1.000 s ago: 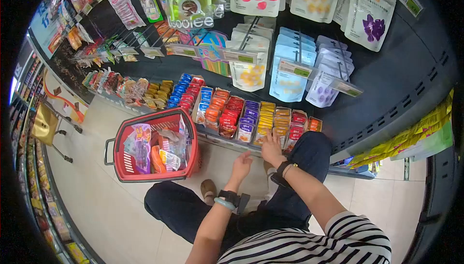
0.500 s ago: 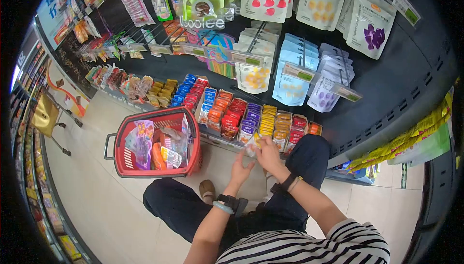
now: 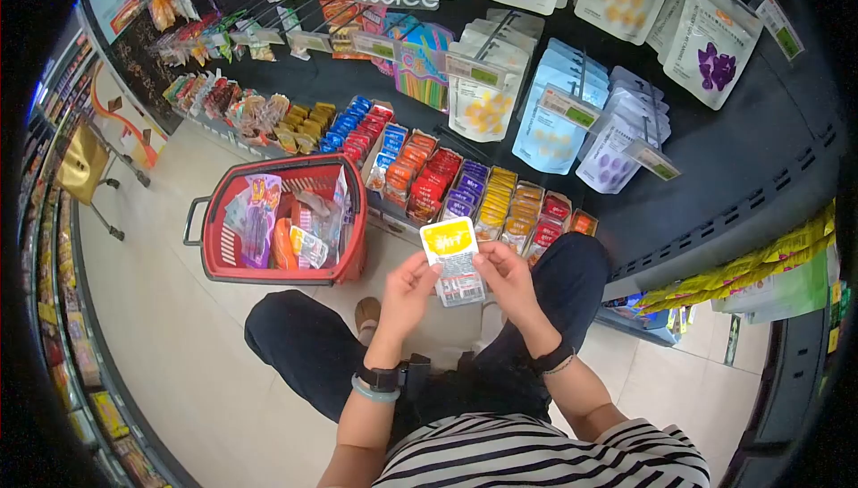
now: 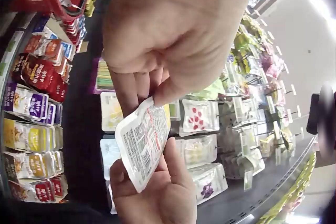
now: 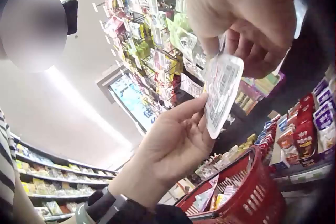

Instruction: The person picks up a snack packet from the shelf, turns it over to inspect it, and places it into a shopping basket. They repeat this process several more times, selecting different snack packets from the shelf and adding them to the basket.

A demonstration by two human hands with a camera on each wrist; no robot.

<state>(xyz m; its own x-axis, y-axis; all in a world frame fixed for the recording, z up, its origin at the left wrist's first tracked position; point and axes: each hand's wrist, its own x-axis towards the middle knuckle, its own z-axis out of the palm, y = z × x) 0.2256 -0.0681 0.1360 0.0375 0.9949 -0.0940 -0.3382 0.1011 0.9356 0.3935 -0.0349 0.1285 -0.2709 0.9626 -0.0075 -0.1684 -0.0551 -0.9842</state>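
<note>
Evidently, our left hand (image 3: pixel 407 298) and right hand (image 3: pixel 512 286) pinch opposite edges of the yellow-and-white packet (image 3: pixel 455 262), probably so that its printed side faces us legibly.

- Left hand (image 3: pixel 409 297): pinching, thumb uppermost, fingers curled beneath.
- Right hand (image 3: pixel 514 284): pinching too, thumb uppermost, near the left hand but apart.
- Forearms (image 3: pixel 362 430): both reach forward, angled inward.
</note>
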